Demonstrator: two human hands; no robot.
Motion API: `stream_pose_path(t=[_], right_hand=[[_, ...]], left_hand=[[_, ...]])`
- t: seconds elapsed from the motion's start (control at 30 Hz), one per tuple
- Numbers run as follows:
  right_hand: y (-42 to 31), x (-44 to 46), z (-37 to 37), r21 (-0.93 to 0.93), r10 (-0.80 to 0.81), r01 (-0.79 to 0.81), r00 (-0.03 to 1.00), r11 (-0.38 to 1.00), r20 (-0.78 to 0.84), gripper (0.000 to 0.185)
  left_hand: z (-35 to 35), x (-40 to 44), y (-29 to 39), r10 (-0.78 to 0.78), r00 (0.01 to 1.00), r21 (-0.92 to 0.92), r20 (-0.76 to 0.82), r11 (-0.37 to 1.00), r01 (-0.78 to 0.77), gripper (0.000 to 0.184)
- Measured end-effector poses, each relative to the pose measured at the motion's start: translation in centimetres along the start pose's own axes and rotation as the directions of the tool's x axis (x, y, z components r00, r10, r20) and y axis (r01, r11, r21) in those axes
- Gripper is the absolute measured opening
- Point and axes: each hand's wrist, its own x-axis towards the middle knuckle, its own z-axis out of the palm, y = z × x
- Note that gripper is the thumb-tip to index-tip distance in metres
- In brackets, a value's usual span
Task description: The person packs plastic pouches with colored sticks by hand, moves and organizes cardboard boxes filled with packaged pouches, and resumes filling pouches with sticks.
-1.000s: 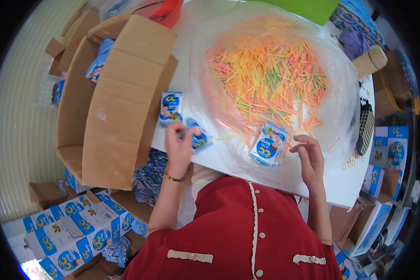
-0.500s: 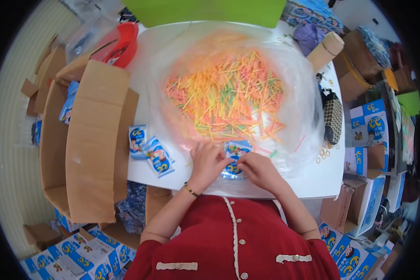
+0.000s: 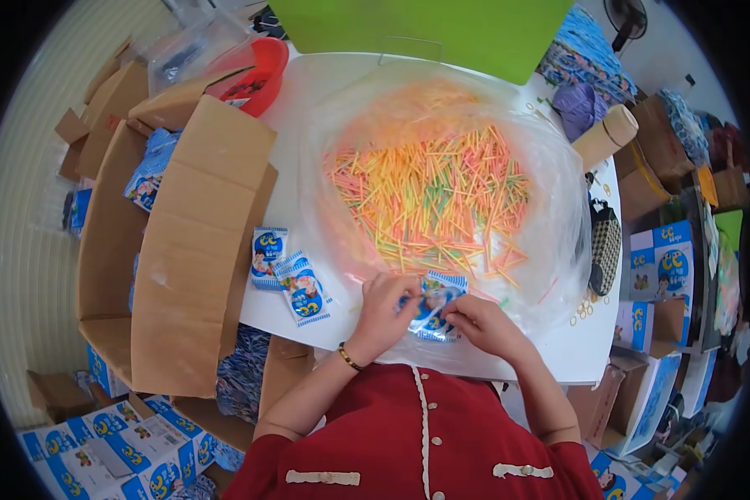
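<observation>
A small blue-and-white printed snack packet [image 3: 438, 305] is held between my two hands at the near edge of the pile of sticks. My left hand [image 3: 385, 315] has its fingers curled at the packet's left edge; the fingertips are slightly blurred. On the other side, my right hand [image 3: 485, 325] pinches the packet's right edge. Just beyond lie many thin pink, yellow, orange and green sticks [image 3: 433, 187] on a clear plastic sheet [image 3: 558, 179]. Similar packets [image 3: 305, 289] rest on the white table to the left of my left hand.
An open cardboard box [image 3: 200, 250] with packets inside stands at the left. Behind it is a red basin [image 3: 268, 79]. A green panel [image 3: 425, 29] borders the far side. On the right are a beige cylinder [image 3: 606, 137], a checkered pouch [image 3: 605, 250] and rubber bands [image 3: 583, 310].
The camera view has shifted, so the table and its things appear lower and further right. The packet stays between my hands, now slightly tilted, and my left fingers have moved along its edge.
</observation>
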Motion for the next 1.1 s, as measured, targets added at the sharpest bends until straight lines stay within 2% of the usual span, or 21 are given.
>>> stream_pose_path(t=[0.03,0.07,0.1,0.13,0.2,0.23,0.27,0.37,0.4,0.5,0.6,0.7,0.8,0.87,0.9,0.97,1.03,1.1], right_hand=[[-0.2,0.2,-0.6,0.002,-0.001,0.001,0.999,1.000,0.033,0.014],[-0.5,0.7,-1.6,0.004,-0.003,0.003,0.998,1.000,0.065,0.014],[-1.0,1.4,-2.5,0.006,-0.005,0.004,0.995,1.000,0.099,0.015],[-2.0,2.6,-3.4,0.044,0.010,-0.013,0.999,0.999,0.051,0.015],[-3.3,5.6,-4.4,-0.165,-0.185,0.157,0.968,0.974,-0.167,0.010],[-3.2,7.5,-5.1,-0.246,-0.256,0.207,0.948,0.947,-0.187,0.013],[-2.8,9.8,-5.7,-0.329,-0.329,0.253,0.923,0.910,-0.201,0.015],[-1.1,16.4,-6.5,-0.434,-0.238,0.037,0.876,0.900,-0.419,0.023],[-0.9,18.5,-6.5,-0.451,-0.217,-0.031,0.846,0.892,-0.487,0.026],[-1.4,23.9,-6.2,-0.666,-0.097,-0.285,0.875,0.689,-0.474,0.039],[-2.0,27.0,-5.7,-0.725,0.044,-0.291,0.940,0.624,-0.339,0.046],[0.0,28.3,-6.1,-0.799,0.087,-0.266,0.961,0.539,-0.262,0.029],[0.3,25.2,-8.3,-0.700,-0.032,-0.131,0.976,0.702,-0.215,0.027],[-1.0,22.0,-9.5,-0.487,0.049,-0.139,0.980,0.862,-0.193,0.026],[-1.3,20.5,-9.6,-0.363,0.089,-0.148,0.981,0.920,-0.175,0.025],[-1.1,17.7,-8.9,-0.244,0.024,-0.069,0.983,0.967,-0.182,0.023],[-0.8,15.0,-7.3,-0.179,-0.034,-0.007,0.974,0.984,-0.226,0.021],[-0.8,13.0,-4.6,-0.175,-0.082,0.031,0.951,0.984,-0.297,0.018]], left_hand=[[-0.4,0.1,-0.1,-0.069,0.997,-0.094,-0.041,0.993,0.065,0.015],[-1.0,0.4,-0.2,-0.169,0.984,-0.334,-0.052,0.932,0.143,0.014],[-1.9,0.8,-0.1,-0.268,0.963,-0.554,-0.040,0.808,0.201,0.014],[-2.7,0.9,-0.1,-0.358,0.934,-0.740,-0.005,0.630,0.237,0.013],[-4.5,0.5,-0.2,-0.382,0.912,-0.817,0.151,0.470,0.333,0.015],[-5.1,0.3,-0.4,-0.378,0.897,-0.842,0.229,0.385,0.377,0.017],[-5.1,-0.5,-1.1,-0.379,0.894,-0.873,0.240,0.319,0.370,0.020],[-5.2,-1.8,-0.9,-0.415,0.851,-0.915,0.322,0.093,0.392,0.020],[-5.0,-2.2,-0.9,-0.424,0.849,-0.922,0.316,0.074,0.380,0.018],[-4.6,-2.8,-0.6,-0.439,0.835,-0.917,0.332,0.057,0.395,0.018],[-4.3,-2.9,-0.8,-0.418,0.838,-0.879,0.351,0.162,0.448,0.020],[-4.5,-2.7,-0.3,-0.406,0.842,-0.863,0.355,0.205,0.463,0.022],[-4.9,-2.0,-0.1,-0.406,0.830,-0.859,0.383,0.176,0.482,0.024],[-5.0,-1.0,-1.2,-0.392,0.821,-0.851,0.416,0.152,0.503,0.029],[-5.0,0.0,-1.2,-0.356,0.858,-0.880,0.369,0.165,0.446,0.030],[-4.7,3.0,-1.1,-0.279,0.921,-0.925,0.271,0.190,0.330,0.033],[-3.8,6.7,1.0,-0.306,0.946,-0.955,0.106,0.234,0.183,0.038],[-1.6,10.1,0.7,-0.215,0.971,-0.936,0.104,0.308,0.168,0.041]])
